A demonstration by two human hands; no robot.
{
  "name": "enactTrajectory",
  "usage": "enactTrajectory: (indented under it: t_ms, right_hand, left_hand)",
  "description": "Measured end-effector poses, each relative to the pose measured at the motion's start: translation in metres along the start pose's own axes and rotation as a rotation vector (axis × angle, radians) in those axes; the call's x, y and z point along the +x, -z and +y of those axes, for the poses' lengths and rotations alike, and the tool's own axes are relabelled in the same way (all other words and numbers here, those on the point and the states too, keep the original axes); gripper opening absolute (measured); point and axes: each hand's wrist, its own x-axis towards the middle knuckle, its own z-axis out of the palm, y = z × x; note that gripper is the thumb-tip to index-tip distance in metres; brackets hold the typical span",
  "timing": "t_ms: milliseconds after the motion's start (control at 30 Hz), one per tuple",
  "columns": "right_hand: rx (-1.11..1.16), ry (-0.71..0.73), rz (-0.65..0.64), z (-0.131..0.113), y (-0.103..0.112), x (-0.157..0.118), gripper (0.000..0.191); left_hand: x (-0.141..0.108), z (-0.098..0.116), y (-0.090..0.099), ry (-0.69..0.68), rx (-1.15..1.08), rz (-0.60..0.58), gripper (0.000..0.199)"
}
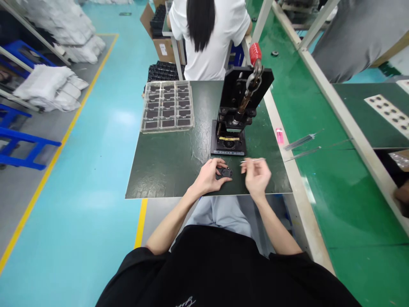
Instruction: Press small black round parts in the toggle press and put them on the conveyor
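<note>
My left hand [213, 175] is closed around a small black plastic casing [226, 172], gripping it by its edges near the front of the dark green table top. Just to the right, my right hand [256, 175] pinches a thin, silvery, stick-like tool [254, 160]. Motion blurs this hand, and the tool's exact kind does not show. A gap separates the tool from the casing. Directly beyond both hands stands a black hand press [234, 111] with a red-gripped lever [255, 53].
Clear divided trays [168, 106] of dark flat pieces are stacked at the table's back left. To the right, a pink object [280, 136] and thin metal rods [300, 142] lie by a green conveyor belt [351, 204]. A person in white [209, 38] sits ahead.
</note>
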Motion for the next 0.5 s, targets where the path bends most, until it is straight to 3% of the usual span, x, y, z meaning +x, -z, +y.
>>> enactTrajectory:
  t_ms: [67, 100, 267, 400, 500]
  right_hand:
    - [0.027, -0.032, 0.257, 0.003, 0.013, 0.003, 0.035]
    - [0.000, -0.033, 0.311, 0.006, 0.021, 0.003, 0.036]
    - [-0.250, -0.010, 0.220, 0.024, 0.048, -0.010, 0.033]
    - [-0.431, 0.181, 0.186, 0.025, 0.042, -0.018, 0.028]
    - [-0.516, 0.282, 0.123, 0.022, 0.036, -0.019, 0.026]
  left_hand:
    - [-0.002, -0.001, 0.000, -0.007, 0.003, 0.005, 0.053]
    - [-0.003, 0.000, 0.000, -0.011, 0.005, 0.003, 0.053]
    - [0.003, 0.007, 0.009, -0.046, 0.028, 0.039, 0.054]
    - [0.040, 0.012, 0.021, -0.081, 0.112, 0.233, 0.051]
    - [0.074, 0.009, 0.026, -0.083, 0.151, 0.257, 0.052]
